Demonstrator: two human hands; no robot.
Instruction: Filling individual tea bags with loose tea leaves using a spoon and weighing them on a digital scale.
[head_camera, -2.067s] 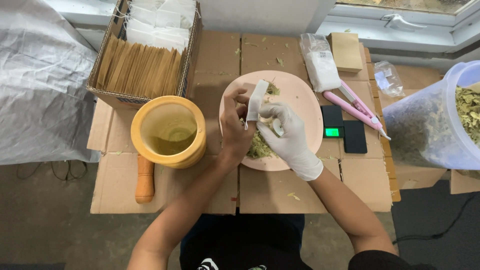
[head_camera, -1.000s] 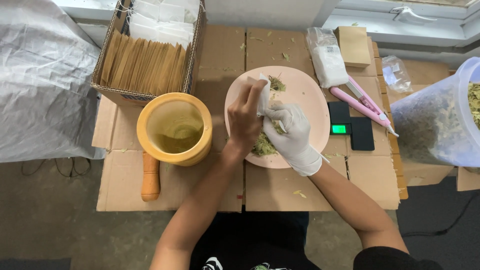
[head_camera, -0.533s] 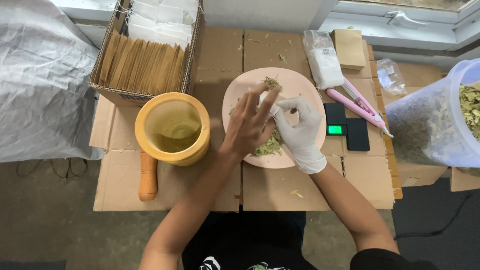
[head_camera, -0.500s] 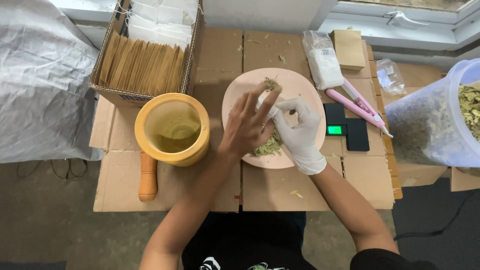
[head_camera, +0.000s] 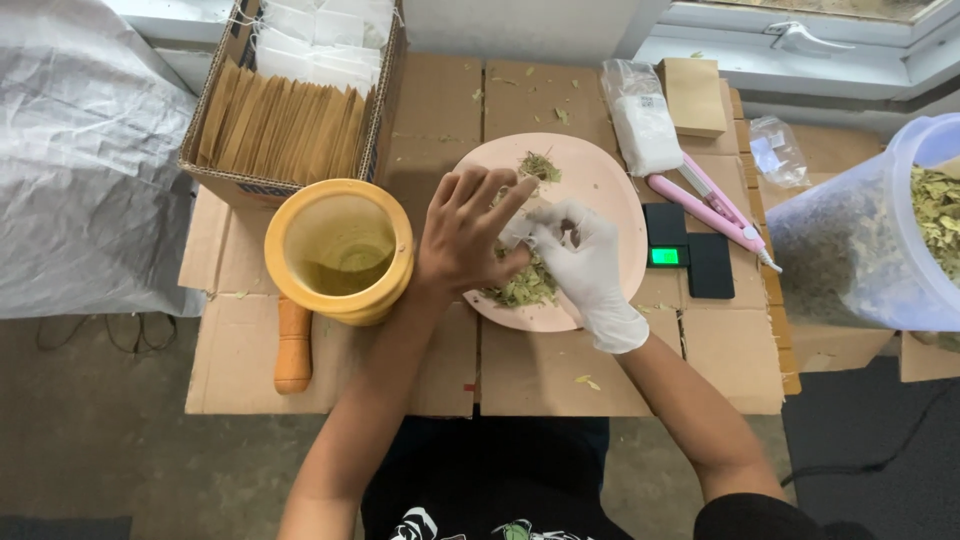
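A small white filter bag (head_camera: 516, 229) is held over the middle of the pink plate (head_camera: 610, 175), so anything that falls from it lands on the plate. The bare left hand (head_camera: 462, 235) pinches the bag with its thumb and forefinger while the other fingers are spread open above it. The right hand (head_camera: 580, 255), in a white glove, has its fingertips closed on the bag's other side; whether it also holds a small tool I cannot tell. Together they seem to keep the mouth of the bag steady.

Below the bag, on the near part of the plate, lies a heap of dried green leaves (head_camera: 522, 287), close enough to be picked up easily. A smaller tuft (head_camera: 540, 166) sits near the plate's far rim.

Left of the plate stands a yellow mortar (head_camera: 339, 248), with its wooden pestle (head_camera: 293, 346) lying beside it. Right of the plate is a small black scale (head_camera: 687, 262) with a green display, and behind it a pink sealing tool (head_camera: 708, 207). Beyond the plate, to the left, a cardboard box (head_camera: 290, 110) holds brown envelopes and white bags upright, within reach. Far right of the plate, a clear plastic tub (head_camera: 870, 235) contains more leaves.
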